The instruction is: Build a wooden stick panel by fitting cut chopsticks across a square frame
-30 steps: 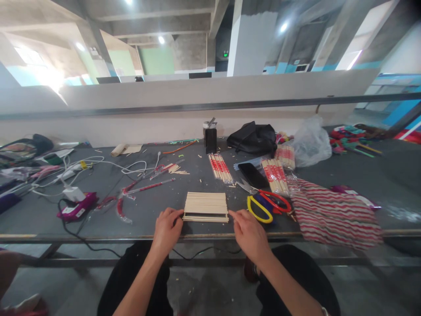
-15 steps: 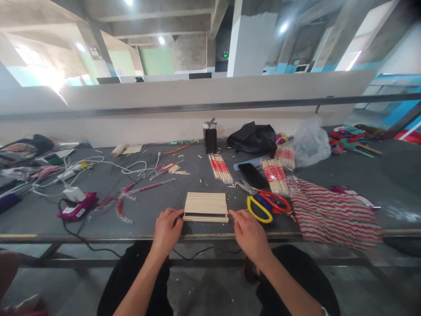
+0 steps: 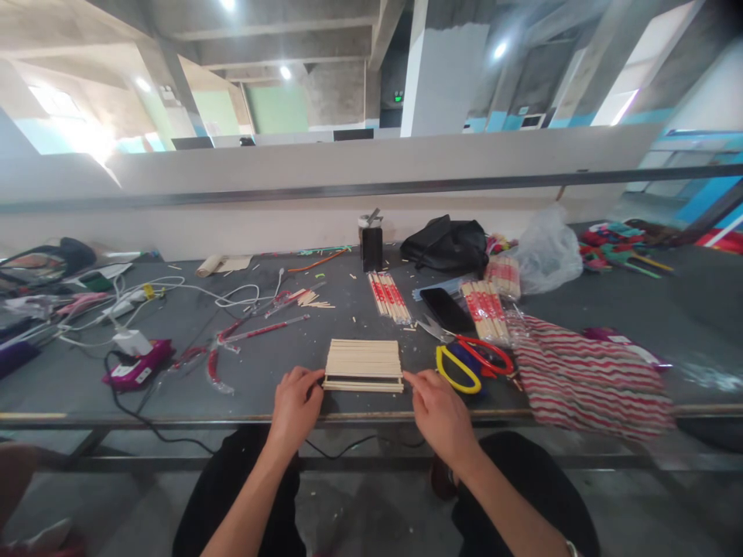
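Observation:
A flat panel of pale wooden sticks (image 3: 363, 358) lies near the table's front edge, its sticks side by side from left to right. A narrow dark gap separates the main block from the front sticks. At the panel's left end my left hand (image 3: 297, 398) is closed, index finger and thumb against the stick ends. On the opposite end, my right hand (image 3: 441, 406) is likewise closed with its index fingertip touching the panel. Just right of the panel are scissors (image 3: 458, 370) with yellow and red handles.
Behind the panel lie red-wrapped stick packs (image 3: 388, 297) and loose short sticks (image 3: 313, 298). A phone (image 3: 446, 308), a striped cloth (image 3: 586, 375) and a clear plastic bag (image 3: 549, 251) lie rightward. Leftward are white cables (image 3: 232, 296), a purple pack (image 3: 139, 371) and torn red wrappers (image 3: 214, 363).
The dark gap near the front of the panel looks slightly narrower. Both hands keep nearly the same place at the panel's ends.

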Available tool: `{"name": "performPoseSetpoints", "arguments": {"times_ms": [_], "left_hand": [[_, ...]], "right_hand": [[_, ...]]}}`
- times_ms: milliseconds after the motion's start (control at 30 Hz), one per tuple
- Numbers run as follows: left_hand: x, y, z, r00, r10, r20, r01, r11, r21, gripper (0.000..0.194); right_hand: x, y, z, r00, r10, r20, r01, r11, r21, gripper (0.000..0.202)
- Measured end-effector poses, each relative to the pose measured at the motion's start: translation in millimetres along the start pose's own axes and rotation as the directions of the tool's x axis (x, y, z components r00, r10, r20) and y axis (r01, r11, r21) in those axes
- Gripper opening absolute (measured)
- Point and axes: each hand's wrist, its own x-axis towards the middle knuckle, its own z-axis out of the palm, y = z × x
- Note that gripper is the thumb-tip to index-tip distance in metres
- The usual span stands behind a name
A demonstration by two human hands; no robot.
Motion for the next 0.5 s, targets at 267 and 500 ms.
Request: {"name": "performPoseSetpoints", "arguments": {"times_ms": [267,500], "left_hand": [[-0.5,0.2,-0.8,1.0,-0.012,0.002,0.012,0.999,-0.04,0.036],[19.4,3.0,-2.9,0.944,-0.314,0.096,0.301,0.707,-0.64,0.042]], "right_hand": [[1.6,2.6,2.5,0.999,0.013,-0.045,-0.01,0.996,0.085,0.041],[13.4,9.4,14.2,0.971,0.194,-0.139,-0.037,0.695,0.718,0.052]]}}
